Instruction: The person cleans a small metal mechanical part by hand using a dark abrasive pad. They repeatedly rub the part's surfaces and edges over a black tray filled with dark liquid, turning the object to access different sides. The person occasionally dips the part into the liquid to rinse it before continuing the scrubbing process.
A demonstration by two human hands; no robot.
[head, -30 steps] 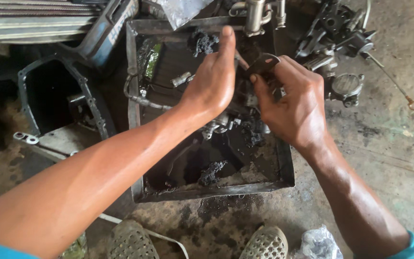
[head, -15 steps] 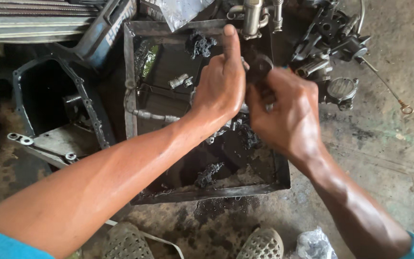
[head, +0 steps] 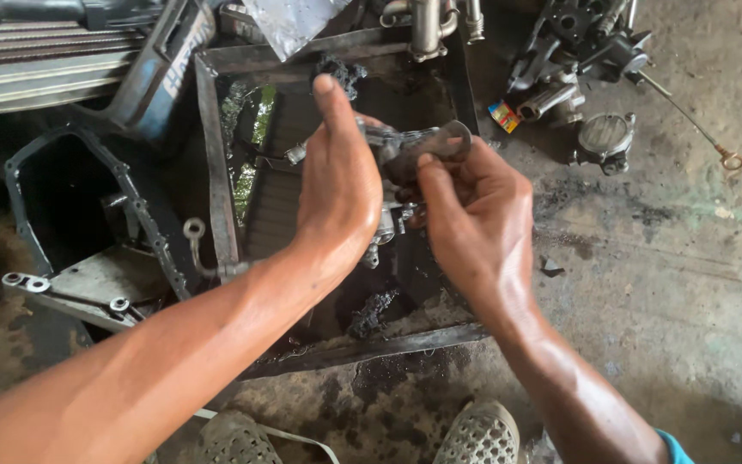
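Note:
Both my hands hold a greasy grey metal engine part (head: 414, 146) with a ring-shaped lug above a black oily metal tray (head: 213, 172). My left hand (head: 337, 180) grips the part's left side, its index finger pointing up. My right hand (head: 470, 206) grips the right side just below the ring, thumb on the part. Dark oil and clumps of black sludge (head: 371, 311) lie in the tray, along with a small silver cylinder (head: 295, 153), which is partly hidden by my left hand.
A black oil pan (head: 62, 202) with a bolted flange lies to the left. More engine parts (head: 573, 51) and a dipstick (head: 697, 129) sit on the concrete at the upper right. A metal pipe fitting (head: 427, 26) stands behind the tray. My two sandals (head: 474, 434) are below.
Both hands have lifted the part and drawn it nearer and leftward in the view. The camera has shifted, so the tray appears further left and tilted.

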